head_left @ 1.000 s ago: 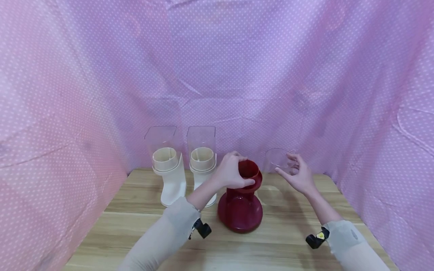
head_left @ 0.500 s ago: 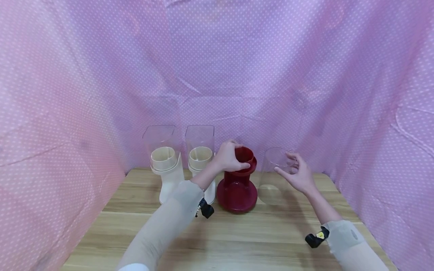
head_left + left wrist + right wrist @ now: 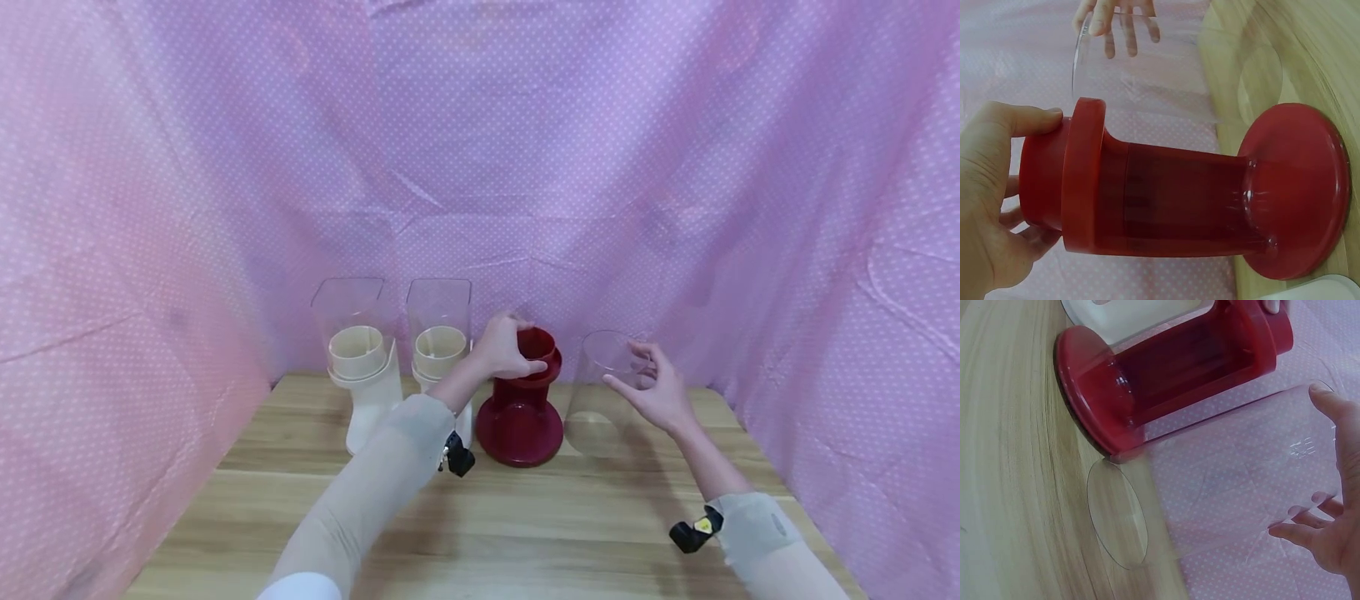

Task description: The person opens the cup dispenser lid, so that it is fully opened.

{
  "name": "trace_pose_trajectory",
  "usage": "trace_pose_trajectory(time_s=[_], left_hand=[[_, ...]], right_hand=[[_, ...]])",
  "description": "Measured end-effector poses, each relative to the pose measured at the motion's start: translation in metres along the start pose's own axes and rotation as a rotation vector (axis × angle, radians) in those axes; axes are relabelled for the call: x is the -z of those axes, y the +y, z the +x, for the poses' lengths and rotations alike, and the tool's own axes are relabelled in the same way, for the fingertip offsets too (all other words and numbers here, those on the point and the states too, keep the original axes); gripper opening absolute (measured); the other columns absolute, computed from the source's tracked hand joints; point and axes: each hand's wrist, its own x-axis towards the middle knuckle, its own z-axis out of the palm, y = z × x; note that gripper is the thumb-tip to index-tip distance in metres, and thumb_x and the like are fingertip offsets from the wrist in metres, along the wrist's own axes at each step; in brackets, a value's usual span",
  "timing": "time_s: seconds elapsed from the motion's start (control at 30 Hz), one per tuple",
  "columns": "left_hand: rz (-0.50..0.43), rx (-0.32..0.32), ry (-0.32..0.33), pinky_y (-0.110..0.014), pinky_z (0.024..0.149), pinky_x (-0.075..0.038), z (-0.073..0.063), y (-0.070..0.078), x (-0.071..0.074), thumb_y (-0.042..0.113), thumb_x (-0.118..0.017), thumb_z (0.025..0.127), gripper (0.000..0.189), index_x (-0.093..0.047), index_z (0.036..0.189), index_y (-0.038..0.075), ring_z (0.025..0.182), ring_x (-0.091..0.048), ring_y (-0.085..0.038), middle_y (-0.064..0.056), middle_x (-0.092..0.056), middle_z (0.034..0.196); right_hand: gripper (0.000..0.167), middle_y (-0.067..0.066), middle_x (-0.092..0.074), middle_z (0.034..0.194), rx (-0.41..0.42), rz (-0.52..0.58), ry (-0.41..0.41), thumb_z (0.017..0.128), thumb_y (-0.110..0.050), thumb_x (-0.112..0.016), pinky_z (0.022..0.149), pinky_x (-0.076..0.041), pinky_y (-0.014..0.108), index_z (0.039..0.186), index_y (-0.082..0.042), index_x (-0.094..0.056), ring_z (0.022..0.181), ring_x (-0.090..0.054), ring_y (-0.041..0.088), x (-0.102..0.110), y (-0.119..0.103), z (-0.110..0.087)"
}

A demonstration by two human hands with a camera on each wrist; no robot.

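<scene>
Further back toward the pink cloth [image 3: 480,125] than a second ago: red stand [image 3: 517,392], my left hand [image 3: 504,348] along with it; right hand [image 3: 658,390] barely shifted. Head view: both my hands busy, left one gripping the top ring [image 3: 537,343], right one holding the clear cylinder [image 3: 596,400] by its upper end. Key relation, I'd judge: red stand and clear cylinder side by side, long axes both upright, cylinder just right of the stand; my right hand is nearer the cylinder, my left nearer the stand. Inner cream dispenser [image 3: 440,354] is just left of the stand, partly behind my arm; outer cream dispenser [image 3: 375,400] further left; all on the wooden table [image 3: 570,533]. Left wrist view: thumb on one side of the top ring, fingers on the other, ring between them; round base [image 3: 1297,194] down on the table. Right wrist view: thumb and fingers spread wide around the cylinder's upper end, cylinder between them, its lower rim right beside the round base; can't tell whether those touch.
</scene>
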Motion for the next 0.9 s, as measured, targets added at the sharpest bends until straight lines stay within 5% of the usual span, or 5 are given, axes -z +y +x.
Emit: trace_pose_trajectory(time_s=[0.43,0.5,0.67,0.7,0.9], left_hand=[[0.04,-0.001,-0.005,-0.052,0.113,-0.053,0.003,-0.007,-0.004,0.041,-0.088,0.08,0.084,-0.06,0.149,0.001,0.141,-0.053,-0.037,-0.019,-0.059,0.15],[0.039,-0.002,0.01,-0.052,0.115,-0.052,0.001,-0.005,0.0,0.041,-0.089,0.08,0.087,-0.058,0.15,0.001,0.144,-0.05,-0.038,-0.02,-0.056,0.152],[0.038,-0.093,0.11,-0.05,0.12,-0.048,-0.01,0.005,0.027,0.04,-0.092,0.078,0.091,-0.056,0.152,0.0,0.147,-0.047,-0.037,-0.019,-0.054,0.155],[0.032,-0.12,0.142,-0.051,0.121,-0.047,-0.015,0.008,0.035,0.039,-0.092,0.077,0.092,-0.056,0.151,0.0,0.147,-0.047,-0.037,-0.019,-0.055,0.155],[0.012,-0.253,0.364,-0.053,0.118,-0.048,-0.049,0.023,0.084,0.035,-0.097,0.072,0.09,-0.061,0.148,0.003,0.141,-0.055,-0.035,-0.018,-0.062,0.149]], right_hand=[[0.072,0.022,-0.054,0.156,0.016,-0.006,0.019,0.089,-0.029,-0.087,0.109,-0.051,0.059,0.148,-0.006,-0.053,0.131,-0.06,0.047,-0.005,0.001,0.005],[0.073,0.023,-0.054,0.156,0.001,-0.006,-0.003,0.09,-0.03,-0.087,0.108,-0.055,0.052,0.149,-0.006,-0.051,0.131,-0.06,0.048,-0.005,-0.003,0.008],[0.077,0.03,-0.048,0.157,-0.015,-0.057,-0.082,0.091,-0.033,-0.084,0.108,-0.054,0.058,0.152,-0.003,-0.047,0.135,-0.055,0.056,0.007,-0.022,0.017],[0.078,0.031,-0.046,0.157,-0.011,-0.075,-0.089,0.091,-0.034,-0.083,0.109,-0.05,0.068,0.152,-0.003,-0.046,0.136,-0.052,0.057,0.011,-0.026,0.019],[0.079,0.031,-0.049,0.154,0.091,-0.137,-0.005,0.088,-0.034,-0.085,0.116,-0.044,0.068,0.151,-0.004,-0.05,0.141,-0.048,0.056,0.026,-0.051,0.033]])
